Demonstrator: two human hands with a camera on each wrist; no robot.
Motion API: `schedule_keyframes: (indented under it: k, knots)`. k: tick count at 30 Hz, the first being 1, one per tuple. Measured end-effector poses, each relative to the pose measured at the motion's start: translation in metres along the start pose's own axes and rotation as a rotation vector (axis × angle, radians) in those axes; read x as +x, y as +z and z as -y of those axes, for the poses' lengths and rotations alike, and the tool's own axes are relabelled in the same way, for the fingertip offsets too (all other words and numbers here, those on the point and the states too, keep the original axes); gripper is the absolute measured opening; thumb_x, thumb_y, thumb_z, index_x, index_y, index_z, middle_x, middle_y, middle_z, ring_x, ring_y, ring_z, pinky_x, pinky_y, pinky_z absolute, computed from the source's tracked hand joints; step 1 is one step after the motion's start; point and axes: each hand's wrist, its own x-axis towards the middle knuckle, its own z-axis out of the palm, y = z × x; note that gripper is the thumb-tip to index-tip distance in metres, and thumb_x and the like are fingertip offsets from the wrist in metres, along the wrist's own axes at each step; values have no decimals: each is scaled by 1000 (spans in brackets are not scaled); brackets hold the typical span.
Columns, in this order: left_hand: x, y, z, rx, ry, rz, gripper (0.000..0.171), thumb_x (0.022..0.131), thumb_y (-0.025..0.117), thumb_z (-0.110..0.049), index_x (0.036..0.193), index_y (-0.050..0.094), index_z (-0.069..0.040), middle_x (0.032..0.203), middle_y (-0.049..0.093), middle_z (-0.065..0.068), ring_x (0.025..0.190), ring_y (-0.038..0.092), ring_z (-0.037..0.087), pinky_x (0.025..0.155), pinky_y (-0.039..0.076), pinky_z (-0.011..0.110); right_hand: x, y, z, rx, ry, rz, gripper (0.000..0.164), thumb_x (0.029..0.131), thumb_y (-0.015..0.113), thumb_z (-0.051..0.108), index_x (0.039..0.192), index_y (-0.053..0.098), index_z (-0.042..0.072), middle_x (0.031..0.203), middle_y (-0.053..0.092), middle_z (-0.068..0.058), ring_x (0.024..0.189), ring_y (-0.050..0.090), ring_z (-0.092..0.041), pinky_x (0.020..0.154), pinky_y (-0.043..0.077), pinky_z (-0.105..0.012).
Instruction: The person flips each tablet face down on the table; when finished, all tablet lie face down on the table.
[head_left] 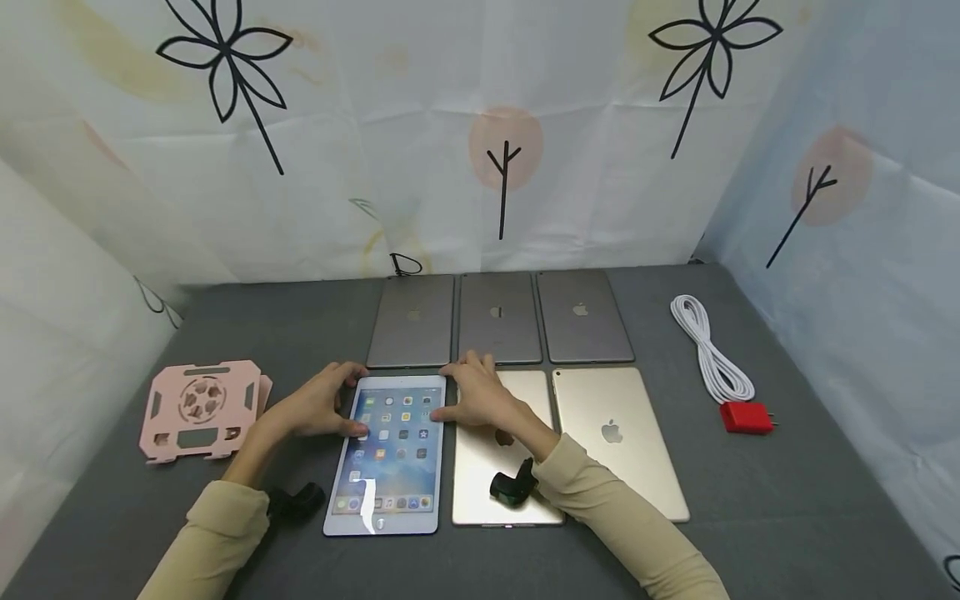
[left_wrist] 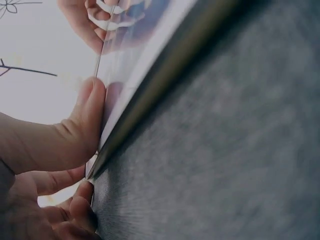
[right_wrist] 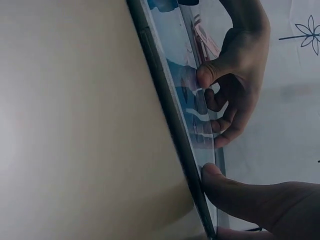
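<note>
A white-framed tablet (head_left: 397, 458) lies face up on the grey cloth, its screen lit with rows of app icons. My left hand (head_left: 322, 404) holds its upper left side, thumb on the front edge and fingers by the corner. At the upper right side, my right hand (head_left: 480, 396) grips the edge between thumb and fingers. The left wrist view shows the left thumb (left_wrist: 87, 122) against the glass edge, fingers curled below it. In the right wrist view the right thumb (right_wrist: 225, 187) touches the rim; the other right fingers are mostly hidden.
Two gold tablets lie face down to the right, one (head_left: 483, 483) under my right forearm, the other (head_left: 618, 450) beside it. Behind are three dark grey tablets (head_left: 498, 325) in a row. A pink slotted plate (head_left: 198, 412) sits left; a white cable (head_left: 708, 350) and red plug (head_left: 746, 417) lie right.
</note>
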Motion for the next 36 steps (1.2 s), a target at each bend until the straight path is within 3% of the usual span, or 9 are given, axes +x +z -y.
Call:
schedule_keyframes:
  k: [4, 9, 23, 27, 29, 30, 32, 34, 36]
  knots:
    - [1, 3, -2, 8, -50, -20, 83, 70, 95, -26, 136, 52, 0, 124, 53, 27, 87, 53, 23, 72, 43, 32, 4, -2, 0, 32, 24, 26, 68, 83, 86, 33, 140, 61, 6, 131, 53, -19, 105, 36, -26, 89, 33, -38]
    - [5, 3, -6, 18, -104, -23, 82, 69, 95, -24, 135, 53, 0, 122, 54, 27, 86, 54, 25, 73, 46, 35, 11, -4, -1, 77, 82, 51, 60, 85, 85, 28, 137, 63, 8, 139, 49, -21, 112, 38, -30, 96, 39, -43]
    - [6, 2, -12, 14, -143, -1, 83, 67, 96, -20, 135, 51, 0, 124, 53, 30, 85, 56, 26, 72, 48, 37, 17, -7, -2, 319, 208, 121, 51, 87, 77, 10, 136, 63, 6, 149, 38, -23, 131, 30, -37, 112, 30, -56]
    - [7, 2, -9, 12, -139, 6, 82, 70, 94, -21, 136, 51, -1, 125, 52, 30, 86, 55, 26, 73, 49, 37, 16, -14, -5, 505, 182, 199, 56, 92, 71, 5, 144, 52, -1, 141, 48, -22, 125, 45, -31, 109, 41, -46]
    - [6, 2, -7, 9, -135, 10, 81, 71, 94, -23, 137, 50, -2, 126, 52, 29, 87, 55, 26, 73, 48, 37, 16, -17, -6, 628, 164, 250, 59, 94, 66, 0, 149, 43, -5, 129, 57, -19, 109, 56, -24, 94, 49, -35]
    - [5, 2, -6, 9, -129, 11, 81, 72, 93, -24, 137, 50, -3, 126, 52, 29, 87, 54, 26, 73, 48, 36, 16, -19, -7, 688, 155, 276, 61, 95, 64, -2, 150, 39, -8, 120, 61, -17, 98, 58, -20, 85, 50, -29]
    - [3, 2, -3, 8, -104, 8, 81, 74, 92, -27, 138, 50, -3, 125, 53, 27, 87, 53, 25, 72, 46, 35, 15, -22, -8, 764, 145, 310, 63, 97, 60, -4, 153, 34, -7, 119, 66, -17, 92, 60, -15, 77, 49, -24]
    - [1, 3, 0, 2, -75, -1, 80, 75, 91, -29, 139, 50, -2, 122, 54, 24, 86, 52, 23, 71, 43, 32, 14, -23, -10, 852, 129, 329, 62, 98, 56, -7, 154, 30, -8, 122, 68, -20, 96, 66, -18, 80, 54, -25]
    - [-1, 4, 1, -1, -39, -15, 80, 77, 90, -30, 140, 51, -1, 120, 56, 21, 84, 50, 20, 70, 41, 29, 13, -24, -12, 909, 119, 319, 62, 97, 55, -10, 154, 31, -8, 124, 68, -22, 109, 68, -23, 93, 56, -29]
